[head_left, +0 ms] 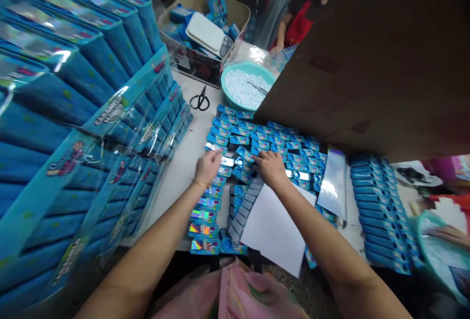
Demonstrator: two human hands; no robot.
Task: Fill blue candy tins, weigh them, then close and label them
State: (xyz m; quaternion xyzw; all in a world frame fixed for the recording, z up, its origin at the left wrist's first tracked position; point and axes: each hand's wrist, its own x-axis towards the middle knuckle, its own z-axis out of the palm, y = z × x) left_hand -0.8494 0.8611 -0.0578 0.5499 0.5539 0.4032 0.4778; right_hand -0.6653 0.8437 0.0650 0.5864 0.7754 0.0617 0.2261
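My left hand (208, 166) is closed, thumb and fingertips together, over a column of small blue packs (216, 139) with shiny fronts. Whatever it pinches is too small to make out. Fingers curled down, my right hand (270, 167) is at a cluster of small blue packs in the middle; its grasp is hidden under the fingers. Below that hand lie white paper sheets (273, 231), with a strip of grey rectangular stickers or pieces (244, 214) along their left side. Packs nearer me in the left column show rainbow-shiny faces (203, 231).
Wrapped blue display boxes (110, 108) tower at left. Black scissors (200, 100), a teal basin of white pellets (244, 86) and a carton (198, 67) stand behind. A large brown cardboard panel (367, 64) blocks the right; stacked blue packs (382, 211) and other people's hands (450, 233) are beyond.
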